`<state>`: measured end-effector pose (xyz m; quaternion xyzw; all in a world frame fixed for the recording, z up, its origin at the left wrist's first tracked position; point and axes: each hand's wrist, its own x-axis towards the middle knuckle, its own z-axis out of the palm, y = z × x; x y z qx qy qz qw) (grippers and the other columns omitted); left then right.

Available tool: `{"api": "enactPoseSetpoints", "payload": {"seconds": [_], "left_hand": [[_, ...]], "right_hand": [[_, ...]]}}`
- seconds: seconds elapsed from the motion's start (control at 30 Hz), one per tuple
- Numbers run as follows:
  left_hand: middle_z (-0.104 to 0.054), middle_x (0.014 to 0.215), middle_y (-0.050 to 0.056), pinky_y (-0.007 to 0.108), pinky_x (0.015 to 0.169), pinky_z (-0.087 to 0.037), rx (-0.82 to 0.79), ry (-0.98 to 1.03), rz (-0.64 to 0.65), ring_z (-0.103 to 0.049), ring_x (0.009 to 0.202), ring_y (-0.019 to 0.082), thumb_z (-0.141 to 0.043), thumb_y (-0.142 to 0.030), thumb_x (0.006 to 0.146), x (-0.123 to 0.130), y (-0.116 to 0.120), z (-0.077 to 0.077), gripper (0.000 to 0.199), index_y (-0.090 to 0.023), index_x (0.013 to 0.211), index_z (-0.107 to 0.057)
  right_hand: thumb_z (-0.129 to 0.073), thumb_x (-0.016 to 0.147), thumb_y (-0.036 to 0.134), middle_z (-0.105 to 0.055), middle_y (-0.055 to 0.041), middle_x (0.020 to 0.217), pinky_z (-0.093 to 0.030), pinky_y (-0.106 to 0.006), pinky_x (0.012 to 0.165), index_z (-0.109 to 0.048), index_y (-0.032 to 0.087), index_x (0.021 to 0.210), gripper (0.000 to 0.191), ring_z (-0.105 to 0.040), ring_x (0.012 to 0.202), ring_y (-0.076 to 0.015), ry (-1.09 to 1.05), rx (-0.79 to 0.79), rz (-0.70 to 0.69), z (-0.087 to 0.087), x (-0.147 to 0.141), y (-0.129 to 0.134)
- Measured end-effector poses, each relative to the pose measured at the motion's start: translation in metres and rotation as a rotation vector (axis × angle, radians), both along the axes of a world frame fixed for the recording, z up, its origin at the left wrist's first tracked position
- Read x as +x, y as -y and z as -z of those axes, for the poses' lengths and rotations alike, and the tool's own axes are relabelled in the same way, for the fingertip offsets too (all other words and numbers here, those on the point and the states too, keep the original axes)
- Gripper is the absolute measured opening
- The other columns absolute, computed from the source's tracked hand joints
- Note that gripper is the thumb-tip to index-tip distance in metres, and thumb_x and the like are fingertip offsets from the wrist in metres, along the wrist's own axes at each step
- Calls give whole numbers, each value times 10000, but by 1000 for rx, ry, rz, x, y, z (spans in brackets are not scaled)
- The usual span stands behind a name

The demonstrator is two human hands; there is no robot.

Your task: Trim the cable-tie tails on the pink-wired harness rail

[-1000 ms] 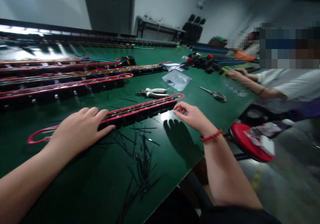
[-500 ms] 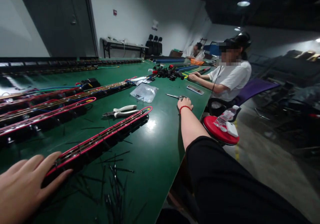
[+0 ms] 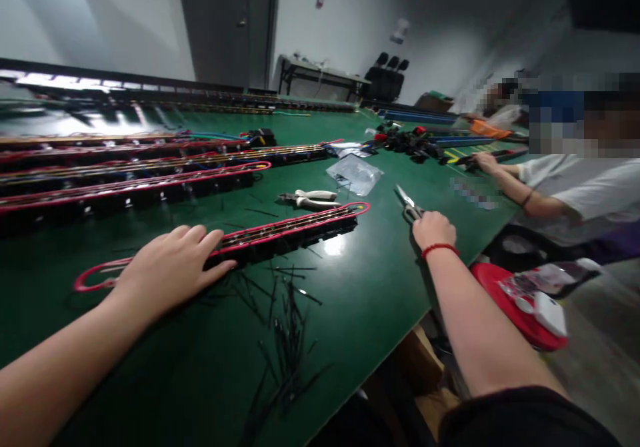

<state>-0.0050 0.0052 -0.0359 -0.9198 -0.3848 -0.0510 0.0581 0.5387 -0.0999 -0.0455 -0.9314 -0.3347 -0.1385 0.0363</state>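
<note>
My left hand (image 3: 173,264) rests over a long black strip assembly (image 3: 295,230) edged with red cable, its thumb on the near side and its fingers across the top. The red cable loops out at both ends of the strip. My right hand (image 3: 435,230), with a red bead bracelet at the wrist, is closed around the handles of a pair of scissors (image 3: 409,200), blades pointing away from me. White-handled cutting pliers (image 3: 313,198) lie just beyond the strip. Many cut black tie ends (image 3: 287,340) are scattered on the near side.
More wired strips (image 3: 125,187) lie along the left of the green table (image 3: 360,314). A clear plastic bag (image 3: 355,174) and a pile of black connectors (image 3: 410,142) sit farther back. A co-worker (image 3: 565,187) sits at the right, near a red stool (image 3: 520,314) holding a bottle.
My view has turned left. The scissors, which lay under my right hand, are now in its grip with the blades turned more away from me. My left hand stays on the strip.
</note>
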Motion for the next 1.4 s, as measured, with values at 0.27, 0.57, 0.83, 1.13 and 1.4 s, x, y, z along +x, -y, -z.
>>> {"api": "enactPoseSetpoints", "payload": {"seconds": [0.27,0.57,0.83,1.13,1.4], "left_hand": [[-646,1112,136,363,773,-475,-5,-96,-19,-608,1008,299,-347,-708,939,7,-1,-11,674,-175,1280,-580],[-625,1236,129,391,868,-473,-112,-53,6,-570,1128,331,-511,-862,757,6,-5,-12,916,-185,1374,-511],[-584,1371,136,388,980,-436,-218,-35,46,-535,1243,326,-630,-832,698,2,-12,-12,997,-185,1437,-459],[-589,1364,137,409,961,-456,-186,-21,86,-550,1247,323,-544,-756,835,2,-11,-10,799,-172,1377,-491],[-622,1296,126,403,907,-473,-147,-16,97,-585,1181,316,-512,-760,852,3,-12,-9,751,-178,1326,-520]], "right_hand": [[-746,674,615,-650,-91,568,-467,-421,552,-572,267,524,417,-635,539,-290,-317,-155,-99,-14,-58,88],[-634,619,603,-751,-116,813,-545,-438,693,-609,288,763,348,-722,784,-328,-514,27,-262,-31,-90,69],[-565,692,767,-659,-144,965,-489,-440,778,-580,230,863,565,-616,912,-327,-428,-110,-565,-29,-162,41],[-420,778,888,-494,-14,565,-365,-278,536,-480,187,626,720,-419,526,-118,-886,-846,-913,-77,-162,-32],[-563,797,777,-483,7,617,-347,-242,511,-497,170,708,618,-422,537,-89,-1024,-1003,-955,-82,-163,-74]]}}
